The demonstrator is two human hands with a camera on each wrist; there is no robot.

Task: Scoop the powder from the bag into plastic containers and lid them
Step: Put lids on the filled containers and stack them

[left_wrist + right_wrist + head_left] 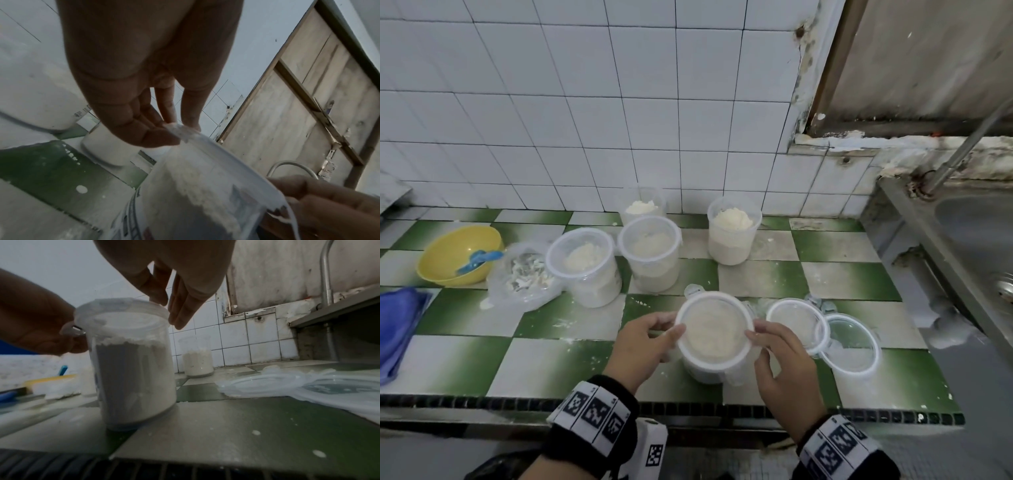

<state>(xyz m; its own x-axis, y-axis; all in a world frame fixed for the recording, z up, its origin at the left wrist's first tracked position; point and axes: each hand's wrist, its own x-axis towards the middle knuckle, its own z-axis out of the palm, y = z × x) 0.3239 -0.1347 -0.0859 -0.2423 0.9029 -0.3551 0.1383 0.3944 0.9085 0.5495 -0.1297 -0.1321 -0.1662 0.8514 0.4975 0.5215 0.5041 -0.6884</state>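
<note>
Plastic at the middle of the head view: found a powder-filled container point(709, 366) upright near the front edge of the green-and-white checked counter point(551, 353), its lid point(714, 330) laid on top. Saw the left hand point(643, 346) grasping the lid's left rim, thumb on top and fingers curled at the side. Saw the right hand point(784, 363) with its thumb on the right rim. Noted two loose lids point(796, 320) just to the right, four more containers point(582, 263) behind, a near-empty bag point(524, 274), and a yellow bowl point(448, 253) holding a blue scoop point(479, 258).

From the left wrist, caught the left hand point(133, 73) pinching the lid point(216, 149) by its edge; made out the right hand point(329, 203) low against the container point(195, 194).

From the right wrist, saw the right hand point(174, 264) relaxed, fingers nearly straight, one tip touching the lid point(121, 308). Saw the left hand point(35, 321) curled at the lid's far side, and the container point(133, 369) standing flat on the counter.
</note>
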